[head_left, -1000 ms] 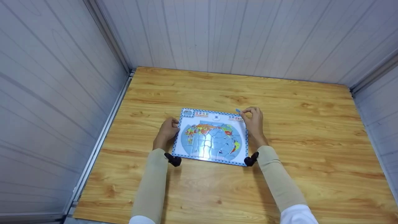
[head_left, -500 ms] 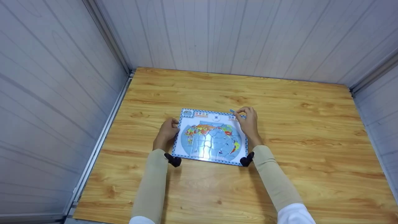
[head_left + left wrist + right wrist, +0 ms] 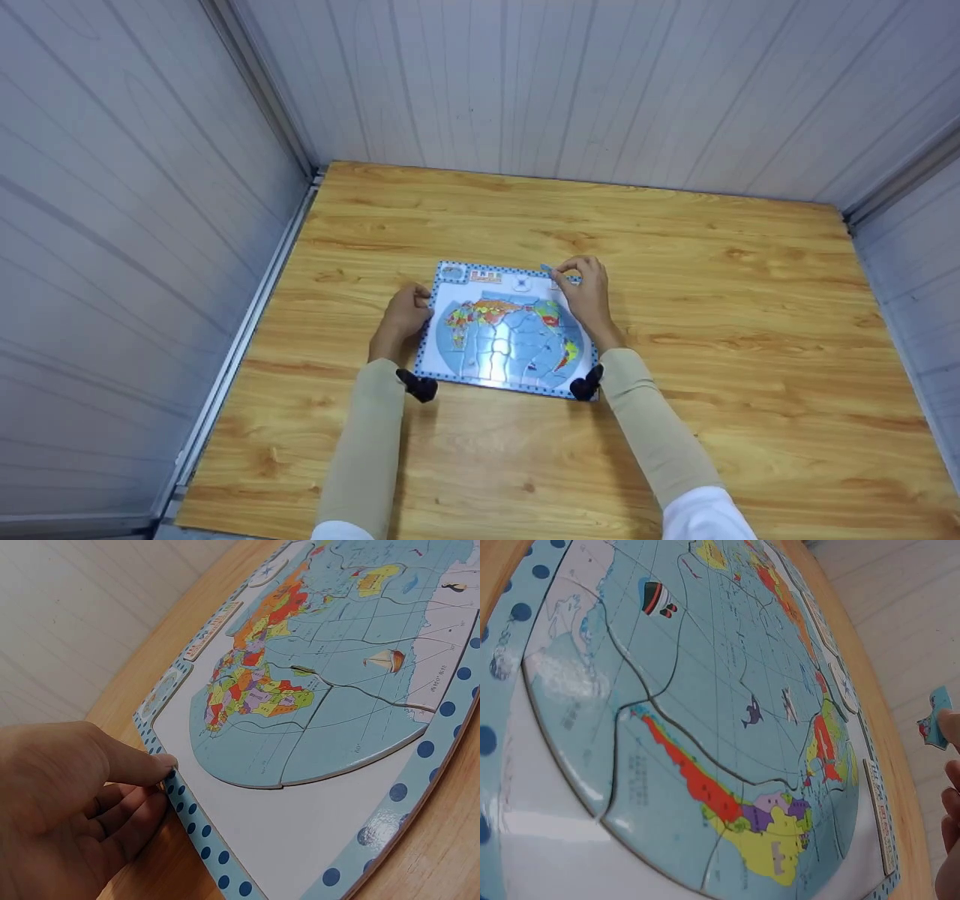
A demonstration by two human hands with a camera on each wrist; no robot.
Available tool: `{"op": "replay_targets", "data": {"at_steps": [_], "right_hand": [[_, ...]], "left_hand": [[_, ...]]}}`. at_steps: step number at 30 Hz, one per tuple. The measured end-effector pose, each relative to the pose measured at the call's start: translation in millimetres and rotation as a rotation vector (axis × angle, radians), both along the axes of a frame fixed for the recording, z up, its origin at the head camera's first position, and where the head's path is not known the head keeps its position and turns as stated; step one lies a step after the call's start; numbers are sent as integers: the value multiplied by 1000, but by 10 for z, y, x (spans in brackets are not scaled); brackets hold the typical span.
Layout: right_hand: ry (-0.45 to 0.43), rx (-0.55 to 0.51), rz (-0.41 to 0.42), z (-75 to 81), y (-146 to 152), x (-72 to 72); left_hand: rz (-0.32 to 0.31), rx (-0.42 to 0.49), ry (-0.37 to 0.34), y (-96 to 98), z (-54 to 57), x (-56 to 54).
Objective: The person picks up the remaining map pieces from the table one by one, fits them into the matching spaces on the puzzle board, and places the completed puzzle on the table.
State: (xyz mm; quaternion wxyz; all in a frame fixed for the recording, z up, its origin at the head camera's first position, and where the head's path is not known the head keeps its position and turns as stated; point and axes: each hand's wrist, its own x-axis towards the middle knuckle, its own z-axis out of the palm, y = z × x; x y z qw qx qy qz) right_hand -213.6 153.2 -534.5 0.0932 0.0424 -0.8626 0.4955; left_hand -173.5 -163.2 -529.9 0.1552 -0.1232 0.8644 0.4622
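Observation:
A world map jigsaw board [image 3: 510, 386] with a blue dotted border lies flat on the table. My left hand [image 3: 406, 311] holds the board's left edge; in the left wrist view the thumb [image 3: 161, 765] lies on the border and the other fingers curl beside and below it. Over the board's top right part, my right hand [image 3: 589, 294] pinches a small blue puzzle piece [image 3: 546, 268] between thumb and fingertips. In the right wrist view that puzzle piece [image 3: 936, 718] is raised off the board, with a bit of red on it. Most map pieces sit fitted together in the oval.
The wooden table [image 3: 750, 337] stretches around the board on all sides. Pale panel walls stand at the back [image 3: 562, 90], left [image 3: 135, 262] and right [image 3: 915, 247]. Dark wrist mounts [image 3: 418, 386] hang near the board's lower corners.
My right hand has moved left along the board's top edge, carrying the puzzle piece. The left hand and the board have stayed in place.

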Motion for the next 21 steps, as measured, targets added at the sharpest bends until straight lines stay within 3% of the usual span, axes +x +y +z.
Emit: {"op": "replay_targets", "data": {"at_steps": [21], "right_hand": [[52, -7, 82, -23, -275, 1]], "left_hand": [[12, 20, -47, 7, 4, -1]]}}
